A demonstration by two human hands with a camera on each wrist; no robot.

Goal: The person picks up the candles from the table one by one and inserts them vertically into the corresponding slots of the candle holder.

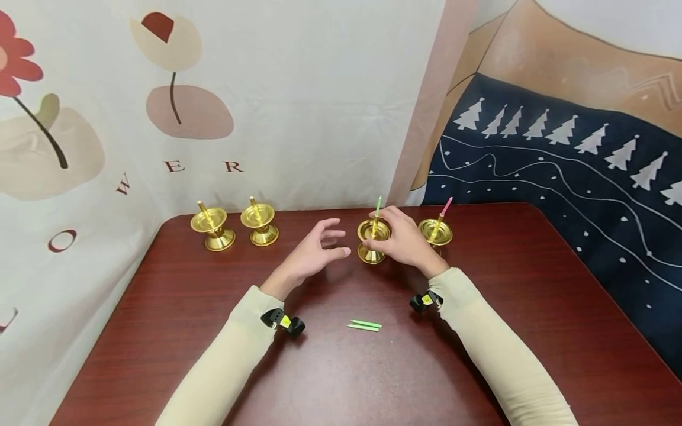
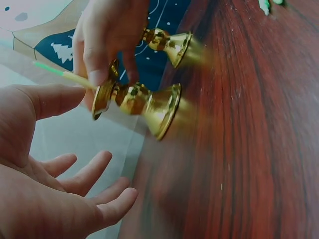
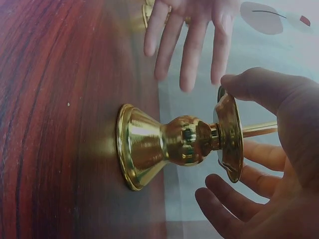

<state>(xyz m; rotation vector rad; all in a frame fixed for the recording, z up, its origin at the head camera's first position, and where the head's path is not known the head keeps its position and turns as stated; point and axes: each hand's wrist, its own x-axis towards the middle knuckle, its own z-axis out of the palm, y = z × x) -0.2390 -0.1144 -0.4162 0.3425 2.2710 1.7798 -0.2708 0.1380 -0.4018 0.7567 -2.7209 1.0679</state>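
Note:
My right hand (image 1: 402,236) holds the dish rim of a brass candlestick (image 1: 371,257), its thumb at one side and fingers at the other. A thin green candle (image 1: 379,206) stands upright in that candlestick. My left hand (image 1: 314,253) is held to the left of it, fingers spread and holding nothing. In the left wrist view, the candlestick's flared base (image 2: 163,112) is seen beyond the left thumb. Behind my right hand, another brass candlestick (image 1: 435,232) bears a pink candle (image 1: 447,206), slightly tilted; its lower part is mostly hidden.
Two brass candlesticks without candles, one at the far left (image 1: 220,239) and one beside it (image 1: 264,236), stand near the table's back edge. Two thin green candles (image 1: 366,323) lie side by side on the reddish-brown table (image 1: 213,331). Printed cloth (image 1: 319,118) hangs behind.

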